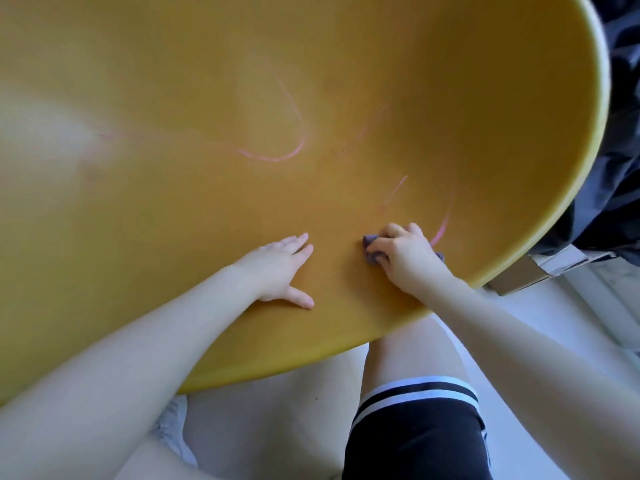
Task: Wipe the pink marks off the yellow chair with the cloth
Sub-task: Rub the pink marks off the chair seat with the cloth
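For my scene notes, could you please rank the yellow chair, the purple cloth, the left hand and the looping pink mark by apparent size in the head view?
1. Yellow plastic chair
2. Looping pink mark
3. Left hand
4. Small purple cloth, mostly hidden under the right hand

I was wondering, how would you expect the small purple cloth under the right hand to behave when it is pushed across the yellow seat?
The cloth looks soft and floppy: it bunches under the curled fingers of the right hand. It probably slides easily, since the yellow chair looks smooth and glossy. It seems light, so steady pressure likely keeps it from slipping out.
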`<action>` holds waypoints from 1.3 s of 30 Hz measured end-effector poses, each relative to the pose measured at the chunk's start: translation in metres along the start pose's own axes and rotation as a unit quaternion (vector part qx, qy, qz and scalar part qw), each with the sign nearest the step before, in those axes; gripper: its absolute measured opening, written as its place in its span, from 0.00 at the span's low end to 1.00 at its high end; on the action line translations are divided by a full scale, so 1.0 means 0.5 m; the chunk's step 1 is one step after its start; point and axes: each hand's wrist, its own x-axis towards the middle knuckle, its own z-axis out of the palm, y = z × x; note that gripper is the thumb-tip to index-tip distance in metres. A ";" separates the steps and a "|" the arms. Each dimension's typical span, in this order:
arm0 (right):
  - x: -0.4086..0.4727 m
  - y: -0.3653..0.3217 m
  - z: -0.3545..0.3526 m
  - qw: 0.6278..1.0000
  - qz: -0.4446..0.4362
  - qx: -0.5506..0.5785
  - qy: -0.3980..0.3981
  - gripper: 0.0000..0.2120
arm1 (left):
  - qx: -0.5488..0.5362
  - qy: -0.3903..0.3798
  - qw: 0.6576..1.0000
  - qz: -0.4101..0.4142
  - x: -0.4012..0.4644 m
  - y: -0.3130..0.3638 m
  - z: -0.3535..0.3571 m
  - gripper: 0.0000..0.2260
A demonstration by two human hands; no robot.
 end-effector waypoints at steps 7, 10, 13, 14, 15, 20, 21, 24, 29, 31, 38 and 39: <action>0.042 -0.046 0.009 0.994 0.107 -0.016 0.016 0.12 | 0.002 0.019 1.000 -0.016 0.005 0.009 -0.003 0.47; -0.037 -0.085 0.022 0.998 0.009 0.036 0.050 0.14 | 0.039 0.050 0.998 -0.021 0.012 0.022 -0.014 0.49; -0.070 -0.085 0.011 0.998 -0.041 0.044 0.027 0.12 | 0.023 0.030 0.999 -0.033 0.015 0.026 -0.016 0.50; -0.063 -0.070 0.003 0.999 -0.029 0.028 0.005 0.11 | 0.012 0.021 0.999 -0.037 0.016 0.025 -0.016 0.50; -0.051 -0.049 -0.012 1.000 0.001 0.008 -0.008 0.11 | 0.003 0.016 0.999 -0.040 0.017 0.024 -0.016 0.51; -0.019 0.055 -0.079 0.980 0.151 -0.130 0.024 0.12 | -0.040 0.005 0.998 -0.054 0.024 0.029 -0.010 0.51; -0.019 0.057 -0.085 0.975 0.165 -0.145 0.035 0.12 | -0.050 0.005 0.997 -0.056 0.024 0.028 -0.009 0.51; -0.027 0.031 -0.072 0.969 0.197 -0.137 0.055 0.12 | -0.060 0.007 0.997 -0.056 0.025 0.027 -0.006 0.51; -0.045 -0.111 0.008 0.990 0.126 0.011 0.055 0.07 | -0.067 0.005 0.995 -0.069 0.032 0.035 -0.006 0.52; -0.045 -0.135 0.023 0.995 0.087 0.022 0.033 0.08 | -0.071 0.008 0.995 -0.075 0.031 0.037 -0.003 0.52; -0.029 -0.014 -0.043 0.979 0.174 -0.101 0.014 0.12 | -0.063 -0.010 0.993 -0.094 0.032 0.042 -0.010 0.52; -0.026 0.004 -0.056 0.976 0.187 -0.113 0.018 0.12 | -0.063 -0.009 0.993 -0.094 0.033 0.041 -0.009 0.51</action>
